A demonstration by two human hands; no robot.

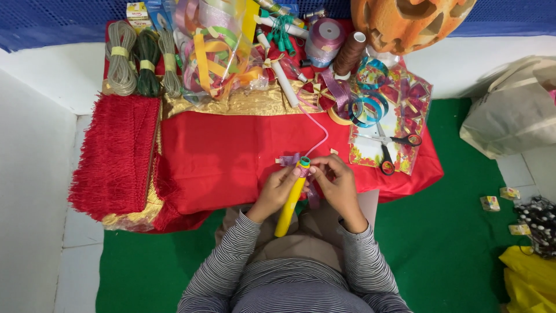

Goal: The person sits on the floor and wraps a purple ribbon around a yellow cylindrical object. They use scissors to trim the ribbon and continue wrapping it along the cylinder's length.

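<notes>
A long yellow stick-shaped tube (289, 203) with a green tip points away from me over the near edge of a red cloth (231, 156). My left hand (278, 188) grips its upper part. My right hand (335, 182) pinches a purple ribbon (289, 159) wound around the tube's top. A thin pink ribbon strand (317, 130) runs from the tube's top up to the spools at the back. Both sleeves are grey striped.
Scissors (389, 149) lie on a patterned plastic sheet (405, 104) to the right. Cord bundles (142, 58), a bag of ribbons (214, 52), a pink ribbon spool (325, 37), brown thread (350, 53) and an orange pumpkin (411, 20) fill the back. Red fringe (116, 153) hangs left. A white bag (512, 116) sits right.
</notes>
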